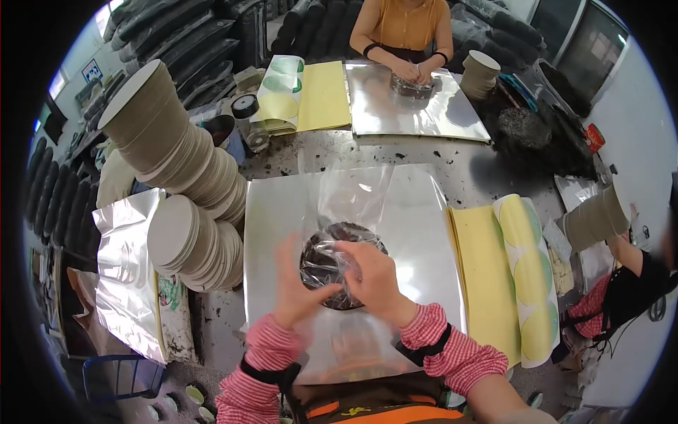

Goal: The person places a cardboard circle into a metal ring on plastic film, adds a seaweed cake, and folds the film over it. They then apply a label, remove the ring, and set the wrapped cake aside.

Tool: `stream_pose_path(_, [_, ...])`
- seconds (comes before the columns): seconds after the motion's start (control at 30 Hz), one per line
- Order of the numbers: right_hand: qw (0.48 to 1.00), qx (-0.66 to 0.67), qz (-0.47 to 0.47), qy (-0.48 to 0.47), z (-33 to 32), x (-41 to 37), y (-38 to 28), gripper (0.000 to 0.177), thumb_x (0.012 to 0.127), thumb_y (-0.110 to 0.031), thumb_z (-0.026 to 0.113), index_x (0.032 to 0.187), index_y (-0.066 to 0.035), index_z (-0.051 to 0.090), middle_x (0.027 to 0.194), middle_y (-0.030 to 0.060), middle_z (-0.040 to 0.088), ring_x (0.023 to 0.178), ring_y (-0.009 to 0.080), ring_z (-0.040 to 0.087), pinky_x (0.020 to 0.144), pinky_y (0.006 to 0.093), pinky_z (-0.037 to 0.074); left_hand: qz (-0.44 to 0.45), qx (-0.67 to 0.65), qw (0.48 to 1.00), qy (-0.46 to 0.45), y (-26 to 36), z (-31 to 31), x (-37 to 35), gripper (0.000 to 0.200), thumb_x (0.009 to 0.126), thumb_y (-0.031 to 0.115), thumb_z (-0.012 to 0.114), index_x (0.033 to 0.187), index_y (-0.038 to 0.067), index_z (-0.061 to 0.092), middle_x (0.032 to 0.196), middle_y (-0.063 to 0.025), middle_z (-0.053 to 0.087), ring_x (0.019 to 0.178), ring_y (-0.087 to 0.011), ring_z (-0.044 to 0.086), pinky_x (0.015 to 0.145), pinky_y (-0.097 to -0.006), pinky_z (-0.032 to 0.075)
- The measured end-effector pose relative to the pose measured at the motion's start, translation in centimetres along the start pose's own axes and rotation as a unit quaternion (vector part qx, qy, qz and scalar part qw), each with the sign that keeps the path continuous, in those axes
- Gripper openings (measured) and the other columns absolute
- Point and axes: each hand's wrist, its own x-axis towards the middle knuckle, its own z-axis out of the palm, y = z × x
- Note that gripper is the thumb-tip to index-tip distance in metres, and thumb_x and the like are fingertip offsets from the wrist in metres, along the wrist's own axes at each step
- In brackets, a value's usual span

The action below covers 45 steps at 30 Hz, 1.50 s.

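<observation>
A dark round cake-like bundle [319, 267] lies under clear plastic film [349, 194] on a shiny silver foil sheet [417, 233] before me. The loose film stretches away from the bundle toward the far edge of the sheet. My left hand [300, 286], smeared by motion, curves around the bundle's left side with thumb and fingers apart. Over its right side, my right hand [374, 277] has bent fingers that appear to pinch the film. The fingertips partly cover the bundle, and what it is made of is hard to make out.
Tall stacks of round grey-brown discs [201, 162] stand at left. Yellow sheets [484, 275] and a strip of round green labels [526, 275] lie at right. Across the table a person [409, 35] handles a round piece; another person [628, 261] is at right beside more discs [597, 215].
</observation>
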Motion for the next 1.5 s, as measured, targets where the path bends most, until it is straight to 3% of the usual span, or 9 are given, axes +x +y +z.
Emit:
stream_pose_path(0.07, [0.998,-0.055,-0.005,-0.02,0.7,0.7,-0.6,0.042,0.072,-0.001,0.066,0.114,-0.002,0.062,0.111,0.0187,0.064,0.104,0.0369,0.062,0.088,0.0412,0.052,-0.05,-0.304,0.951,0.024,-0.3,-0.4,2.1,0.087,0.066,0.013,0.086,0.14,0.001,0.042,0.14,-0.0181,0.049,0.132,-0.0332,0.045,0.108,-0.0428,0.038])
stream_pose_path(0.2, [0.988,0.059,-0.139,0.025,-0.6,0.0,1.5,0.032,0.071,-0.007,0.069,0.101,-0.001,0.061,0.097,0.0167,0.063,0.098,0.0345,0.061,0.086,0.0399,0.051,0.063,-0.07,0.995,-0.01,1.9,2.4,2.3,0.057,0.077,0.014,0.076,0.128,0.002,0.056,0.131,-0.0176,0.057,0.128,-0.0358,0.052,0.113,-0.0434,0.036])
stream_pose_path(0.33, [0.883,0.283,0.129,0.352,-0.7,2.5,4.5,0.035,0.088,-0.02,0.063,0.116,-0.001,0.057,0.119,0.0214,0.057,0.105,0.0324,0.061,0.096,0.0396,0.047,0.046,-0.12,0.992,0.019,1.1,3.7,1.3,0.049,0.074,0.005,0.072,0.122,0.003,0.06,0.116,-0.0161,0.062,0.116,-0.0326,0.059,0.107,-0.0454,0.042])
stream_pose_path(0.53, [0.986,0.161,0.002,-0.04,0.6,-1.2,1.5,0.03,0.084,-0.001,0.059,0.114,0.002,0.061,0.126,0.0173,0.058,0.123,0.0288,0.056,0.092,0.0362,0.05,-0.069,-0.153,0.971,0.168,2.1,3.5,0.5,0.062,0.061,0.007,0.08,0.119,0.001,0.058,0.114,-0.0126,0.06,0.113,-0.0354,0.057,0.099,-0.0458,0.046])
stream_pose_path(0.77, [0.983,-0.128,-0.036,-0.126,-1.0,-1.0,1.6,0.034,0.073,0.0,0.065,0.107,0.0,0.065,0.121,0.0183,0.06,0.117,0.0362,0.056,0.092,0.042,0.051,0.064,0.167,0.981,-0.074,2.3,4.1,0.2,0.046,0.079,-0.002,0.057,0.125,-0.005,0.055,0.131,-0.0206,0.057,0.126,-0.0367,0.052,0.109,-0.0466,0.04])
stream_pose_path(1.2, [0.965,0.078,0.241,0.072,-5.5,-0.3,5.2,0.019,0.09,-0.008,0.062,0.108,-0.001,0.063,0.083,0.0114,0.068,0.074,0.0265,0.067,0.071,0.0397,0.053,0.041,0.231,0.952,-0.195,2.5,3.6,0.3,0.072,0.092,0.046,0.063,0.144,0.0,0.044,0.151,-0.0255,0.038,0.142,-0.0389,0.035,0.116,-0.0482,0.029])
stream_pose_path(1.27, [0.964,-0.151,0.127,0.178,-12.8,-3.2,8.8,0.023,0.093,-0.016,0.063,0.109,0.0,0.064,0.093,0.013,0.069,0.089,0.0265,0.067,0.082,0.0344,0.052,0.061,0.243,0.95,-0.187,2.8,3.4,0.2,0.067,0.093,0.041,0.061,0.144,0.0,0.045,0.153,-0.0224,0.038,0.143,-0.0382,0.033,0.117,-0.0483,0.028])
stream_pose_path(1.43, [0.648,-0.583,0.469,0.142,-36.5,-17.4,19.8,0.062,0.098,-0.054,0.05,0.111,0.006,0.064,0.105,0.0254,0.067,0.102,0.0416,0.063,0.089,0.0477,0.049,0.084,0.238,0.949,-0.189,1.9,3.7,0.0,0.06,0.093,0.029,0.059,0.144,0.0,0.045,0.152,-0.0173,0.041,0.143,-0.038,0.033,0.116,-0.0485,0.029])
stream_pose_path(1.5, [0.635,-0.569,0.517,0.075,-36.6,-20.1,18.3,0.066,0.098,-0.057,0.048,0.107,0.006,0.065,0.099,0.0257,0.067,0.096,0.0429,0.064,0.085,0.0495,0.05,0.084,0.225,0.953,-0.182,1.9,3.8,0.3,0.058,0.092,0.024,0.061,0.143,0.0,0.046,0.151,-0.0161,0.043,0.142,-0.0381,0.034,0.115,-0.0486,0.03])
